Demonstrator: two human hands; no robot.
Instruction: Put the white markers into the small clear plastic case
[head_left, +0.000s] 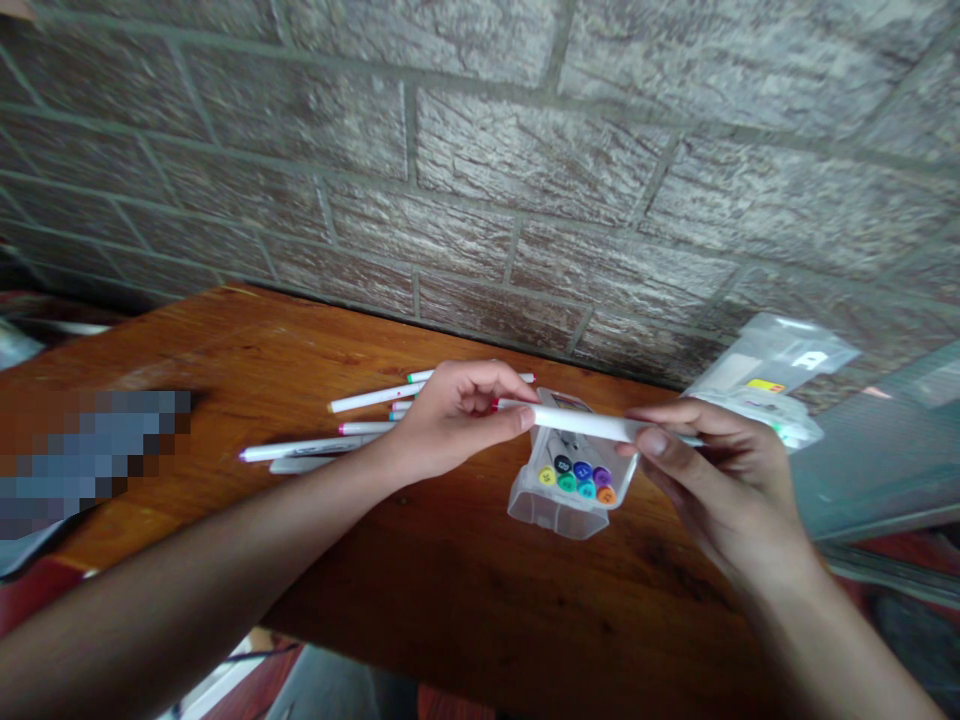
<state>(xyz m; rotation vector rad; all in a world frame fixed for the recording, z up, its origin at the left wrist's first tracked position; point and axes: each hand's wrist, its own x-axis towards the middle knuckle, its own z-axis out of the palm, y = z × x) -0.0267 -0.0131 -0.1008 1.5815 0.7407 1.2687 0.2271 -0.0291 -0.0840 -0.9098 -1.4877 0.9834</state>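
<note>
My left hand (457,425) and my right hand (712,480) both grip a white marker (577,420), which lies nearly level above the table. Its pink-banded end sits at my left fingertips, and my right thumb and fingers pinch the other half. Just below it stands a clear plastic box (570,515) holding several markers with coloured round ends. Loose white markers lie on the wooden table (172,350) left of the box. One long marker (300,450) has a purple tip, and another (375,397) lies partly behind my left hand.
A brick wall (480,170) rises along the table's far edge. A clear plastic bag (772,370) lies at the far right corner, near a glass panel (877,460). A blurred blue-grey patch (90,460) covers the table's left side.
</note>
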